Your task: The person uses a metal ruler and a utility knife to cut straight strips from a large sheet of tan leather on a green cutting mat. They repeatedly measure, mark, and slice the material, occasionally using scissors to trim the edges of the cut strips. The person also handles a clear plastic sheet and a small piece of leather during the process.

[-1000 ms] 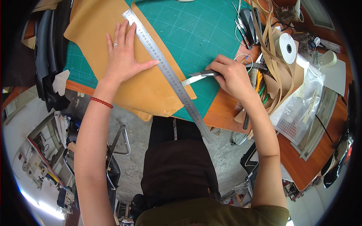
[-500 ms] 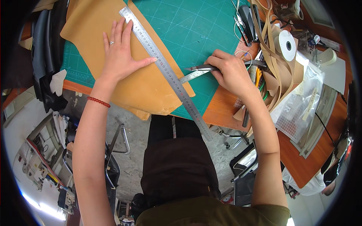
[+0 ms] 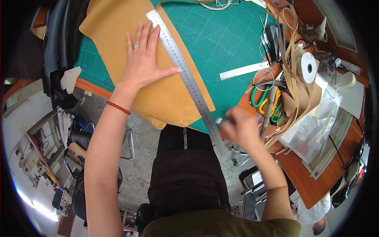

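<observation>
Tan sheet looks bendy; press beside the ruler. Left hand lies spread; right hand grips a blurry tool.

The widest free room is bare mat right of the leather, bounded by the white cord at the far end. The short ruler lies flat across part of it; a hand could pass between its left end and the leather. The left hand blocks the middle of the leather, the right hand the near corner beside the long ruler. Rightward, handles, straps and a spool crowd the way.
</observation>
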Demonstrator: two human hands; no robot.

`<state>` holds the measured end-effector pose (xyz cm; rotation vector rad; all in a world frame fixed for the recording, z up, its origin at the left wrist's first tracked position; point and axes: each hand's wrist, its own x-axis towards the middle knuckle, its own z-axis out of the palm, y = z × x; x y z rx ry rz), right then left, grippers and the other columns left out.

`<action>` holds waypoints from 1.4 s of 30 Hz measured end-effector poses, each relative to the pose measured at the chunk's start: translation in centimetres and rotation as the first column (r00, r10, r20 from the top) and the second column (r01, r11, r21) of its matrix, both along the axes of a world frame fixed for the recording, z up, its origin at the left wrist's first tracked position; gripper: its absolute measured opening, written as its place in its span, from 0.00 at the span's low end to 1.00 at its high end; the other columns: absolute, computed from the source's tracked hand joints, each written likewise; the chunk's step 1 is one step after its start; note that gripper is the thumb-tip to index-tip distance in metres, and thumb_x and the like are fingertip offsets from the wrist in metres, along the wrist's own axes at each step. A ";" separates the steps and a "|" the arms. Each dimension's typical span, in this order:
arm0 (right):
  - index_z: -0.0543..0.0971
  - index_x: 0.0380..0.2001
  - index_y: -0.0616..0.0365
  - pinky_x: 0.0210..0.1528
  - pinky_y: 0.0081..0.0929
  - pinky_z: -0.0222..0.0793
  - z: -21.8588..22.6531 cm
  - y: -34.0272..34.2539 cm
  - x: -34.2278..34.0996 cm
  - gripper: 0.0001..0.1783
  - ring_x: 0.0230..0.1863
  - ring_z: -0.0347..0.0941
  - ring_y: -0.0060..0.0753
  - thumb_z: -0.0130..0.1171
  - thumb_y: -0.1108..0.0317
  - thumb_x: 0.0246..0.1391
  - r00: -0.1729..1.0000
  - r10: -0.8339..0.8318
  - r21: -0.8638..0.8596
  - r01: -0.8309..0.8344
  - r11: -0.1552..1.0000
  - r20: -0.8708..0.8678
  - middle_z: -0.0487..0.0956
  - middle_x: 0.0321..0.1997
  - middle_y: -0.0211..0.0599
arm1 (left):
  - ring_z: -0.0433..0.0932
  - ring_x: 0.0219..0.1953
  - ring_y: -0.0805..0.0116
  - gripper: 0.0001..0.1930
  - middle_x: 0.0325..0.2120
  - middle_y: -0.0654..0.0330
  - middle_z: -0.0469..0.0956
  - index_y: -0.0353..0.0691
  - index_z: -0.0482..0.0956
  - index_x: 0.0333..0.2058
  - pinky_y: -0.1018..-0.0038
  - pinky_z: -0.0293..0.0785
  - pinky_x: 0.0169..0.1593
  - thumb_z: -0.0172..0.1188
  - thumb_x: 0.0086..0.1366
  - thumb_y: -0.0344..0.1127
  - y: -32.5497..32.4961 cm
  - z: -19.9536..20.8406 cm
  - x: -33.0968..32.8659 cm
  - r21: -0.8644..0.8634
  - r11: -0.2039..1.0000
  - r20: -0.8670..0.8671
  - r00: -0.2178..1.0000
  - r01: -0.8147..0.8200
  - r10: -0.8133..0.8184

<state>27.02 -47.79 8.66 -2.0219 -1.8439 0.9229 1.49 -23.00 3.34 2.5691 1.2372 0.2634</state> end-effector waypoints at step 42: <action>0.77 0.37 0.59 0.39 0.43 0.73 2.1 13.9 9.8 0.14 0.40 0.78 0.51 0.66 0.79 0.45 0.953 0.218 -0.110 -0.199 0.974 0.210 0.77 0.43 0.39 | 0.41 0.76 0.46 0.66 0.72 0.47 0.47 0.40 0.51 0.71 0.42 0.30 0.74 0.74 0.41 0.70 -0.2 0.6 0.0 -0.074 0.997 0.019 0.999 -0.036 0.038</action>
